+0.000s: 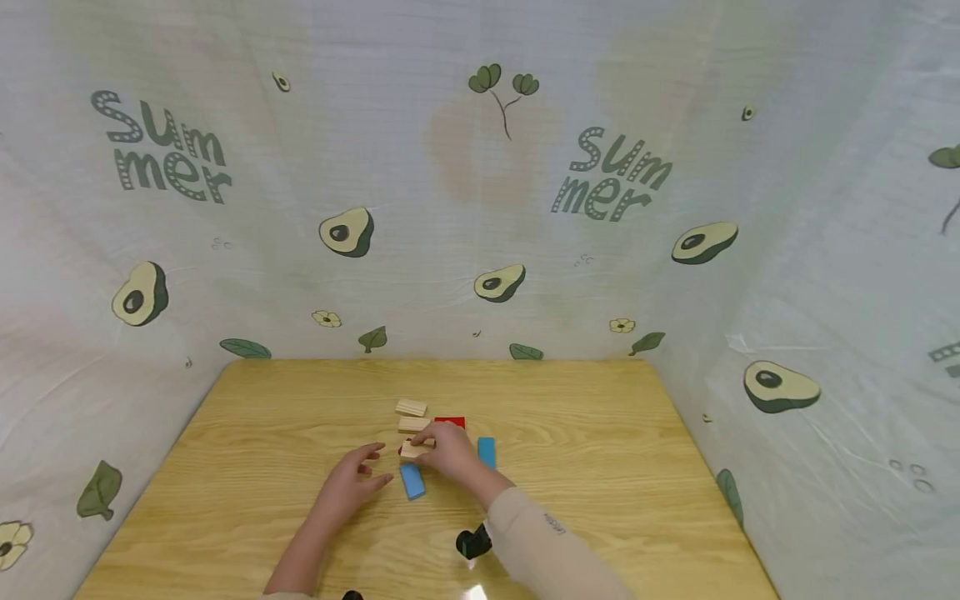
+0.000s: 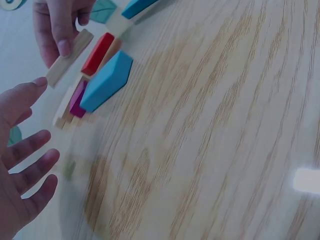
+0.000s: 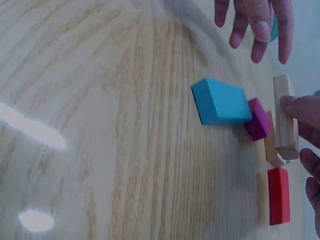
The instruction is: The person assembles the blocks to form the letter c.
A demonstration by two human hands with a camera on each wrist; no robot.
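My right hand [image 1: 452, 452] pinches a plain wooden block [image 3: 284, 117] between thumb and fingers, above the other blocks. To its left, my left hand [image 1: 351, 481] holds nothing, its fingers spread and loosely bent. In the left wrist view, the left thumb tip is right by one end of the held block. A blue block [image 1: 412, 482] lies between the hands, with a purple block [image 3: 258, 119] at its far end. Past them lie a red block [image 3: 279, 196] and two more plain wooden blocks, the farther one [image 1: 411, 407] and the nearer one [image 1: 413, 425], partly covered by the right hand.
A second blue block [image 1: 487, 451] lies to the right of the right hand. All the blocks are on a wood-grain table [image 1: 600, 467]. A pale printed cloth [image 1: 420, 167] hangs behind the table and along both sides. A black device [image 1: 472, 543] sits by the right sleeve.
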